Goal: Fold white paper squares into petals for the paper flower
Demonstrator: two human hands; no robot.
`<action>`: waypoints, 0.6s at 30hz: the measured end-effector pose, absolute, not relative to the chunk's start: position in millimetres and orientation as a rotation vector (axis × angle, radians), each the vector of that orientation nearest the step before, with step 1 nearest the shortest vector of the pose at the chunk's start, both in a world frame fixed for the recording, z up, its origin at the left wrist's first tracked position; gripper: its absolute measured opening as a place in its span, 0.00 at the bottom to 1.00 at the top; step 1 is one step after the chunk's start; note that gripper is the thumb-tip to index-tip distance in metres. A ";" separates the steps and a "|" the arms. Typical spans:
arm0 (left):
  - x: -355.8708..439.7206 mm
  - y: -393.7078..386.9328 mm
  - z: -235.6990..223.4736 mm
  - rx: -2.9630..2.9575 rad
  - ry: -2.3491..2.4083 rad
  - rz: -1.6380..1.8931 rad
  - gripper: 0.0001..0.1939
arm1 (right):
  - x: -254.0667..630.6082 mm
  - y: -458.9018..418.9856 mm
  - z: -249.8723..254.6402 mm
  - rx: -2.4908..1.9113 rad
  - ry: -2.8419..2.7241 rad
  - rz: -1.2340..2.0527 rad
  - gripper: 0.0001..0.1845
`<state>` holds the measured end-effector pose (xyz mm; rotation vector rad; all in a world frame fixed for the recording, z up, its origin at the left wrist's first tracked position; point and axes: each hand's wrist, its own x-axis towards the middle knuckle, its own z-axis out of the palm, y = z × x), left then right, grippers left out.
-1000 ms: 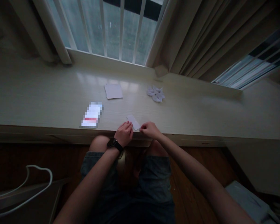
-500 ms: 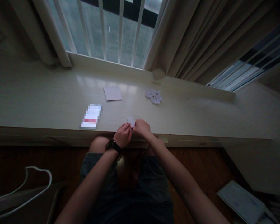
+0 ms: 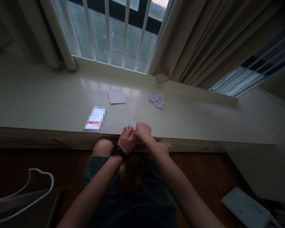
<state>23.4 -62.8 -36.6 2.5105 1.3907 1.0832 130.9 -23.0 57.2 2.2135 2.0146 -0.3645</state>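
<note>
A small white paper piece lies at the near edge of the pale wooden ledge, mostly covered by my hands. My right hand is closed over it, pressing it down. My left hand, with a black watch on the wrist, rests curled against the paper's left side, fingers together. Farther back lie a flat white paper sheet and a cluster of folded white paper shapes.
A phone with a lit screen lies left of my hands. A barred window and curtains stand behind the ledge. Below are my knees, a white-handled bag at the left and a white flat object on the floor at the right.
My right hand has moved left over the paper piece until it meets my left hand. The paper, mostly visible before, is now largely covered. The view shifted slightly.
</note>
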 end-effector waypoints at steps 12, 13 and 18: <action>21.2 -73.6 -27.2 2.417 1.567 1.073 0.17 | 152.8 -13.0 47.4 2.251 1.992 -0.598 0.17; 21.4 -73.9 -27.3 2.418 1.568 1.075 0.17 | 154.6 -12.1 45.4 2.259 2.004 -0.618 0.16; 22.1 -72.4 -27.4 2.344 1.559 1.115 0.18 | 158.5 -12.0 42.3 2.319 2.144 -0.589 0.12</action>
